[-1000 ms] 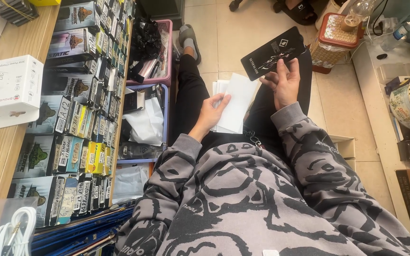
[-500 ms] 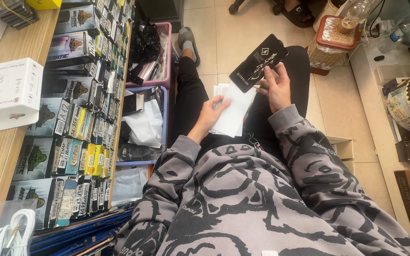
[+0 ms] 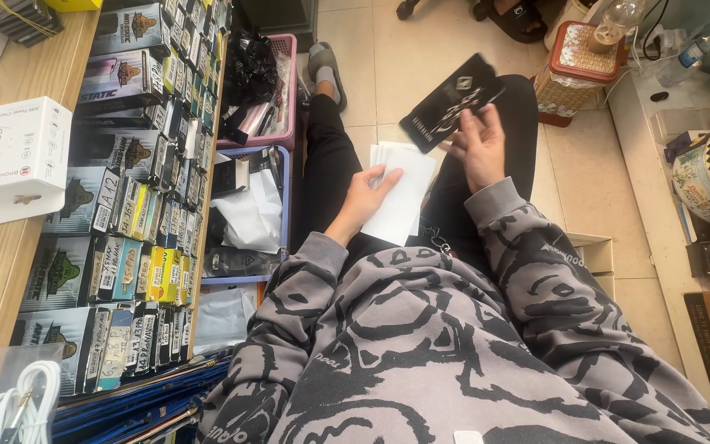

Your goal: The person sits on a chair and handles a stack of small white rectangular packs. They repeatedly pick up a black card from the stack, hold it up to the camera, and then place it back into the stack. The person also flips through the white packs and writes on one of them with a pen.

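Observation:
I sit with black trousers on, looking down at my lap. My right hand [image 3: 480, 148] holds a flat black packet [image 3: 445, 100] with a pale pattern, tilted above my right knee. My left hand [image 3: 365, 197] rests on a stack of white sheets [image 3: 403, 191] lying across my lap, fingers spread flat on top. The two hands are a short way apart. My sleeves are grey with a black pattern.
A shelf of boxed packets [image 3: 133, 189] runs along the left, beside a wooden counter with a white box [image 3: 11, 152]. A pink basket [image 3: 277, 99] and a blue basket [image 3: 248, 214] stand on the tiled floor. A woven stool [image 3: 575, 70] stands at right; another person's sandalled feet [image 3: 503, 12] show at top.
My right hand has brought the black packet lower and leftward, closer to the white sheets. My left hand stays on the sheets.

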